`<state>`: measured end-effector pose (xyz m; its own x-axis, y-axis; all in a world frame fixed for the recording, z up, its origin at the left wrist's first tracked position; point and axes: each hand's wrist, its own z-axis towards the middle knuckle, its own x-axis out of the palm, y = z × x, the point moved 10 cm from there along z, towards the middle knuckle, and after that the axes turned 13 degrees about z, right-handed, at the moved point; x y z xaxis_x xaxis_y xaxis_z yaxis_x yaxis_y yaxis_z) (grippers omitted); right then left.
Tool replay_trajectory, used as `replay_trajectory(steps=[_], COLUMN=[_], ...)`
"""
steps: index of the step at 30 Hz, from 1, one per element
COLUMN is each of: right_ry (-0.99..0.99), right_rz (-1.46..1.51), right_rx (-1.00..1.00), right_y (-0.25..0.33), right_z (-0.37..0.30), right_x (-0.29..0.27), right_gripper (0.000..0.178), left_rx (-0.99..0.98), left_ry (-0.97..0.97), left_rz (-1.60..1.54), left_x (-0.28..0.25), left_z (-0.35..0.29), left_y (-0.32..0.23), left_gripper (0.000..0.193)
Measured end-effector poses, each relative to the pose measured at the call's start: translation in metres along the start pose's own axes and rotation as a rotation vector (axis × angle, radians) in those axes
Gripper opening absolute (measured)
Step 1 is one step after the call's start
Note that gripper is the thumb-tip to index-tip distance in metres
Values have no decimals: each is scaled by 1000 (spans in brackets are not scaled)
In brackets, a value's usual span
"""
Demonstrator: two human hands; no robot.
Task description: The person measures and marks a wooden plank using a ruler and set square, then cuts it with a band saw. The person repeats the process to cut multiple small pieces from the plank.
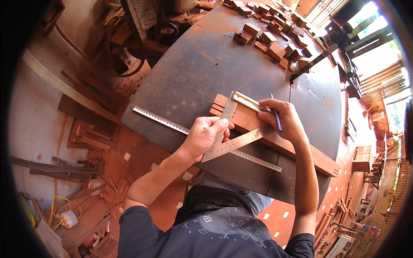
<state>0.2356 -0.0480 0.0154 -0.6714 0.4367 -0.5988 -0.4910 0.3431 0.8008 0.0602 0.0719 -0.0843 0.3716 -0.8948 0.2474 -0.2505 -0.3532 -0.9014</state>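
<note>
In my left hand [201, 136], the thumb and fingers pinch one arm of a metal triangular set square [235, 145]. The square lies over a reddish-brown wooden bar [310, 155], its thick edge along the bar's far side. My right hand [287, 119] closes around that edge near its right end, with a blue pen [276, 115] upright between the fingers. Under the square and my left hand runs a long steel ruler [160, 120], partly covered, flat on the table. Notches show at the bar's right end; grooves mark its left end.
The dark metal table [189, 64] has a seam across it. Many small wood blocks [275, 49] are piled at its far right, near a dark metal bar [314, 63]. Machinery [140, 26] stands beyond the far left edge. Wood offcuts [92, 135] lie on the floor at left.
</note>
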Motion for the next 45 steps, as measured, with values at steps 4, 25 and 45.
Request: replay_trajectory(steps=[4,25,45], right_ry=[8,-56,381], right_rz=[-3,45,-16], right_rx=[16,-213,-82], right_y=[-1,15,80], right_z=[1,3,78], right_x=[0,-5,76], right_gripper=[32,44,26], left_rx=[0,8,0], left_ry=[10,0,20], left_rz=[3,10,-24], left_x=[0,-2,0], left_z=[0,2,1], left_y=[0,1,3], left_gripper=[27,26,26])
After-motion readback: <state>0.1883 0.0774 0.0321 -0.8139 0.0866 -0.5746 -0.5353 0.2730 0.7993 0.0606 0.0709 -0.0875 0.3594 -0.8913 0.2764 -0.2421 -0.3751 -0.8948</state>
